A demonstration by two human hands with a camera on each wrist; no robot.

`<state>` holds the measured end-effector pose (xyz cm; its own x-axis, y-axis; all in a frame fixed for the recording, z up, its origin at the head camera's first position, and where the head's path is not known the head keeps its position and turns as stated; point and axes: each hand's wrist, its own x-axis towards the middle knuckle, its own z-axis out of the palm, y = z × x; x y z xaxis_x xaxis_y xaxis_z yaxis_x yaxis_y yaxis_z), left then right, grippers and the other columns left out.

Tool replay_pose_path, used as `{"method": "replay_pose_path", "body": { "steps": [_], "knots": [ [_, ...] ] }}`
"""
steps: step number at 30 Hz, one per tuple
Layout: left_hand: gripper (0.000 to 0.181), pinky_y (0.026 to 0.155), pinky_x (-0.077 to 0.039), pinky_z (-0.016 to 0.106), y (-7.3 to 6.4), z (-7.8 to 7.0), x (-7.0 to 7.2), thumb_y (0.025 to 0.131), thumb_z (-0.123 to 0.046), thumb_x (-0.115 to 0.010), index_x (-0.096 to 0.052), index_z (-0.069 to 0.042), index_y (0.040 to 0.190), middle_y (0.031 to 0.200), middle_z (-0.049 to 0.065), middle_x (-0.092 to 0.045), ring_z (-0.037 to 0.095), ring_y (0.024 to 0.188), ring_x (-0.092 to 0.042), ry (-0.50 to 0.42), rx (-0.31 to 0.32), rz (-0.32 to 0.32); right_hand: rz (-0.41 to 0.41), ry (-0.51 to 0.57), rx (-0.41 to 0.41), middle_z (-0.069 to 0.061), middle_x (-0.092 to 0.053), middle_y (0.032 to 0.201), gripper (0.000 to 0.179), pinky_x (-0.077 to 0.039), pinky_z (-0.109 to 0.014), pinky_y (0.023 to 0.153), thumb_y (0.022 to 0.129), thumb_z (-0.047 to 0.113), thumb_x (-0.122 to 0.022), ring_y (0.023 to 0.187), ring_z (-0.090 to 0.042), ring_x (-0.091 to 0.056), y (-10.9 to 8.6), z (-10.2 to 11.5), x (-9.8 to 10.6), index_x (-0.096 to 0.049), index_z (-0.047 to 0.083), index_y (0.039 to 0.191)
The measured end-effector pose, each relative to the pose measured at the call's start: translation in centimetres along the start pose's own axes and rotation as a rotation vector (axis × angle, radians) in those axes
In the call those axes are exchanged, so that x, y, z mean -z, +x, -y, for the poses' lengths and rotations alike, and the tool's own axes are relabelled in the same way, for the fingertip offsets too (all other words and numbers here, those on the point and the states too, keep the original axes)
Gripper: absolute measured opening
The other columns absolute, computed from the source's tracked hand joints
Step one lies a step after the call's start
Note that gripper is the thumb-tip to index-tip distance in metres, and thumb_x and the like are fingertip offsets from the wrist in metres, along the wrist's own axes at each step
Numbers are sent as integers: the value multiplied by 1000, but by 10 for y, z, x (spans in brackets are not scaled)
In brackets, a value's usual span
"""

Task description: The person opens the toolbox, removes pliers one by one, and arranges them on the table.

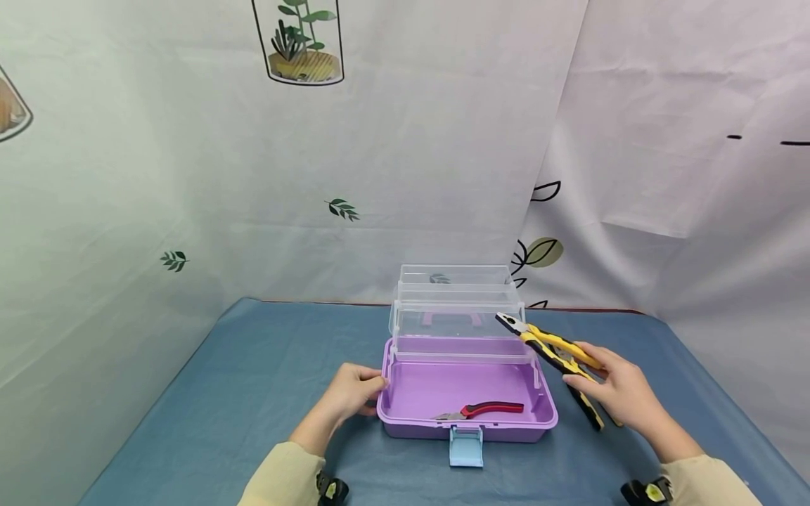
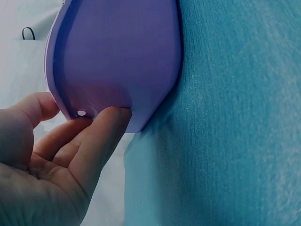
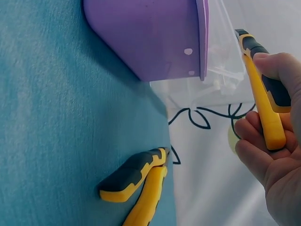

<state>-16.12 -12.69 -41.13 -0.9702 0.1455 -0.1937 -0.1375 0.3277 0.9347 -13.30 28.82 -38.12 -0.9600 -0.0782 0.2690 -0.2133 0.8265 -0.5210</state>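
Observation:
A purple toolbox (image 1: 436, 383) stands on the table with its clear lid and trays raised at the back. Inside it lie red-and-black pliers (image 1: 493, 407). My left hand (image 1: 351, 390) grips the box's left rim, thumb on the edge and fingers against the outer wall, as the left wrist view shows on the purple wall (image 2: 117, 56). My right hand (image 1: 616, 386) holds yellow-and-black combination pliers (image 1: 538, 341) by the handles, raised over the box's right edge with the head pointing left. Below that hand, a second pair of yellow-and-black pliers (image 3: 150, 183) rests on the table.
A blue cloth (image 1: 266, 372) covers the table. The light blue latch (image 1: 466, 448) hangs down at the box's front. Behind the table is a pale curtain (image 1: 411, 154) with plant prints. The transparent lid (image 1: 458, 288) rises at the back of the box.

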Motion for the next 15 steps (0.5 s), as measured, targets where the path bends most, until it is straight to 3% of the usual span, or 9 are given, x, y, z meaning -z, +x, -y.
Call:
{"method": "replay_pose_path", "body": {
  "steps": [15],
  "knots": [
    [33, 60, -60, 35, 2, 2, 0, 85, -9, -61, -64, 11, 111, 98, 24, -70, 20, 79, -68, -23, -19, 5, 10, 33, -83, -30, -53, 123, 72, -56, -42, 77, 82, 34, -72, 107, -44, -58, -9, -11, 3, -45, -6, 136]
  ]
}}
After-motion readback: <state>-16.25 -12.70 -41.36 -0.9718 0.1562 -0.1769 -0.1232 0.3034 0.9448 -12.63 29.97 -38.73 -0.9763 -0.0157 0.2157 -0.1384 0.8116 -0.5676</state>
